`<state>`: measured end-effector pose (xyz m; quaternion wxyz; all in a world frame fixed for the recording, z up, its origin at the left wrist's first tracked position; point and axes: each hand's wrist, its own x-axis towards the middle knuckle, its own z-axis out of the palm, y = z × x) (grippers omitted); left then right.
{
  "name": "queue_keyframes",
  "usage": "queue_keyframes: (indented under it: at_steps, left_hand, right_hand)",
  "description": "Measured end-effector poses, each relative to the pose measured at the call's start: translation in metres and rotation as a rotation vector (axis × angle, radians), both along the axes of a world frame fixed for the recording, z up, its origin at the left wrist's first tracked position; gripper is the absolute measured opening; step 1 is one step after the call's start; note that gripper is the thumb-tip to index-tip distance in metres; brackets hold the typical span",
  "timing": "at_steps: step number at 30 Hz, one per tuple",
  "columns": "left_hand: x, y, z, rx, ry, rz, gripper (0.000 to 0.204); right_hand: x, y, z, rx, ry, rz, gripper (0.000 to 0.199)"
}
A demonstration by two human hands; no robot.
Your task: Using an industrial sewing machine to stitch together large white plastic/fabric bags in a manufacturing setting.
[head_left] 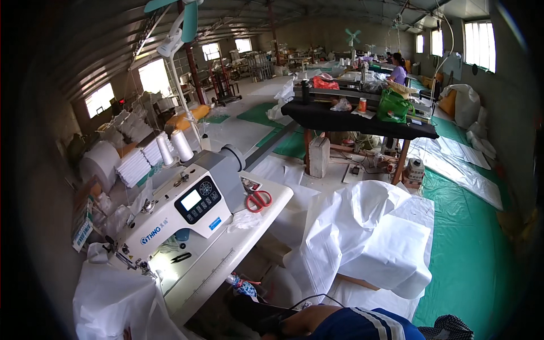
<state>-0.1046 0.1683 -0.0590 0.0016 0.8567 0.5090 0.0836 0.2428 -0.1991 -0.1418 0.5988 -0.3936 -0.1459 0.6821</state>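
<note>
Neither of my hands can be made out. At the lower edge a blue sleeve with white stripes (362, 324) and a bit of bare arm show, with no fingers visible. In front of me, to the left, stands a white sewing machine (164, 221) with a lit screen and a lamp glowing by its needle. White sheet material (113, 294) hangs over the near left end of the machine table (226, 255), beside the needle. Small black thread snips (181, 258) lie on the machine bed. Red-handled scissors (258, 200) rest at the table's far right end.
A heap of white sheeting (362, 232) stands right of the machine. Two thread cones (181, 145) sit behind it. Beyond is a black-covered table (357, 120) with a green bag (394, 106). Green sheeting (464, 243) covers the right floor. A person (398, 71) works far off.
</note>
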Motion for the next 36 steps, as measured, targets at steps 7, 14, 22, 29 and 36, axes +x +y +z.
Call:
queue_keyframes:
  at_steps: [7, 14, 22, 29, 36]
  left_hand:
    - [-0.014, 0.014, -0.019, -0.028, -0.040, 0.009, 0.023]
    - [-0.049, 0.046, -0.001, -0.023, -0.383, -0.084, 0.025]
    - [0.031, -0.135, 0.041, 0.225, -0.250, -0.058, 0.064]
    - [0.074, -0.225, 0.040, 0.181, -0.163, -0.014, 0.065]
    - [0.048, -0.197, 0.040, 0.232, -0.005, 0.131, 0.018]
  right_hand:
    - [-0.012, 0.024, -0.005, 0.072, -0.066, 0.202, 0.021]
    - [-0.090, 0.069, -0.028, 0.372, -0.450, 0.793, 0.020]
    - [-0.112, 0.052, -0.040, -0.146, -0.552, 1.002, 0.030]
    - [-0.084, 0.084, 0.024, 0.046, -0.943, 0.973, 0.041]
    - [-0.075, 0.105, 0.100, 0.046, -0.602, 0.840, 0.039]
